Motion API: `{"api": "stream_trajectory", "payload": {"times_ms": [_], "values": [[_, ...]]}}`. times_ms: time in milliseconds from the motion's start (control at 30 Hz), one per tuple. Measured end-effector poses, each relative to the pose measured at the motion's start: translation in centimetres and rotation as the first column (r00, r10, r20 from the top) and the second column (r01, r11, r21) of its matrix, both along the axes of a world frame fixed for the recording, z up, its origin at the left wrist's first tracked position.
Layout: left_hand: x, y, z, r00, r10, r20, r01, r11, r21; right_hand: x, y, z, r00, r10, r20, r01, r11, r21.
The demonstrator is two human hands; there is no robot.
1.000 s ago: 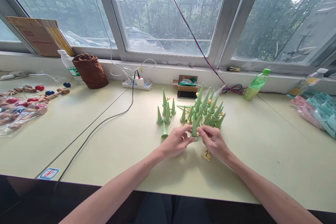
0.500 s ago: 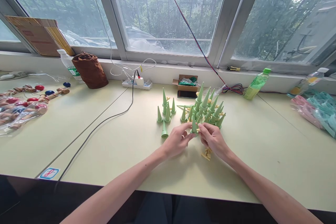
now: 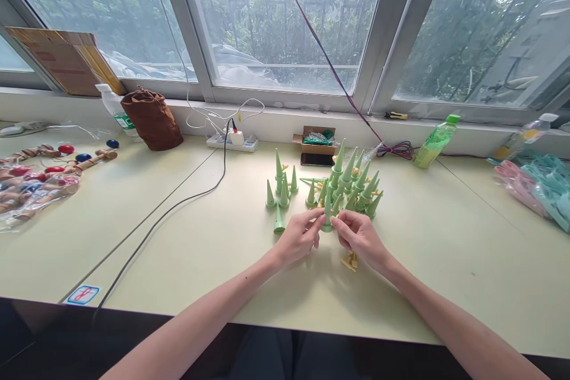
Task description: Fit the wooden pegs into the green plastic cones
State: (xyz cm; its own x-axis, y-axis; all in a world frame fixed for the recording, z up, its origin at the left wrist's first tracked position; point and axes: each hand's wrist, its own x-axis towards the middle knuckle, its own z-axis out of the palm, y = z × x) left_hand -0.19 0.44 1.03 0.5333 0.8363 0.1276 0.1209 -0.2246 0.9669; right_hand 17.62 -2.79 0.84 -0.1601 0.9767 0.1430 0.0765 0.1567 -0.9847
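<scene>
Head view. Left forearm (image 3: 202, 309) slants in over the desk's front edge, wrist low. Left hand (image 3: 296, 237): thumb and fingers curled about an upright green cone (image 3: 328, 205), gripping it from the left. That cone is near mid-desk; cannot tell if its base touches the surface. Right hand (image 3: 361, 237) mirrors it, fingers bent to a narrow bunch at the cone's lower right side; cannot tell whether the tips are closed on anything. Right forearm (image 3: 445, 303) crosses the front edge too.

Edges and room, left to right: wooden toys (image 3: 40, 187) by the desk's left end, some bagged. Black cable (image 3: 178, 202) runs from the power strip (image 3: 212, 142) at the back edge down to the front edge; a broad stretch of desk (image 3: 214, 261) separates it from the left hand. Small cone group (image 3: 284, 197) just beyond that hand. Large cone cluster (image 3: 347, 175) crowds close behind both hands. Pale yellow pieces (image 3: 350, 262) just below the right hand, towards the front edge. Wide stretch onward to the teal bundle (image 3: 552, 193) at far right.
</scene>
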Motion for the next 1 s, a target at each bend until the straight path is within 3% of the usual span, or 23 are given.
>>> {"api": "stream_trajectory", "payload": {"times_ms": [567, 1000], "values": [[-0.17, -0.16, -0.40, 0.999, -0.040, -0.029, 0.040, 0.999, -0.009, 0.24, -0.05, -0.22, 0.972, -0.076, 0.221, 0.027, 0.976, 0.217], [-0.66, 0.62, -0.70, 0.974, -0.227, 0.015, 0.226, 0.960, -0.167, 0.13, -0.24, -0.56, 0.903, -0.128, 0.409, -0.047, 0.919, 0.392]]}}
